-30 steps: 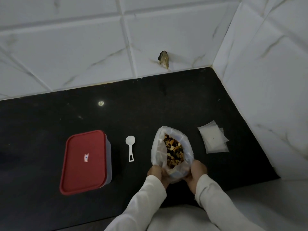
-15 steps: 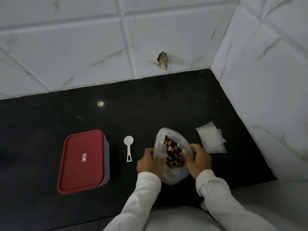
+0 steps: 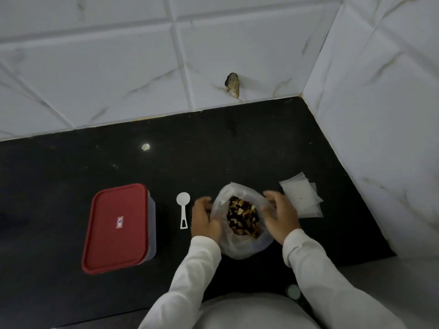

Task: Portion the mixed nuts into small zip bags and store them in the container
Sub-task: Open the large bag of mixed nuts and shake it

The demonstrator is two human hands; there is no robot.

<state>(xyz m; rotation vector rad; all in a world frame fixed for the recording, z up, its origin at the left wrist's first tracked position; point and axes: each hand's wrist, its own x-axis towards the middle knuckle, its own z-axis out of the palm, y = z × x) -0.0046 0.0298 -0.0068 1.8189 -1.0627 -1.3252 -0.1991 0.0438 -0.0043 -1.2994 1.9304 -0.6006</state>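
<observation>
Curled around its sides, our left hand [image 3: 205,220] and right hand [image 3: 281,216] grip the open nut bag [image 3: 237,248] on the counter [image 3: 213,150], between scoop [image 3: 183,207] and zip bags [image 3: 301,198]; the red-lidded container [image 3: 116,229] sits farther left.

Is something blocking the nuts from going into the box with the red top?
Yes. The red lid is on the container, so it is closed. The white scoop lies on the counter between the nut bag and the container.

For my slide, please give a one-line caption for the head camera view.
Left hand and right hand hold open a clear plastic bag of mixed nuts on a black stone counter.
</observation>
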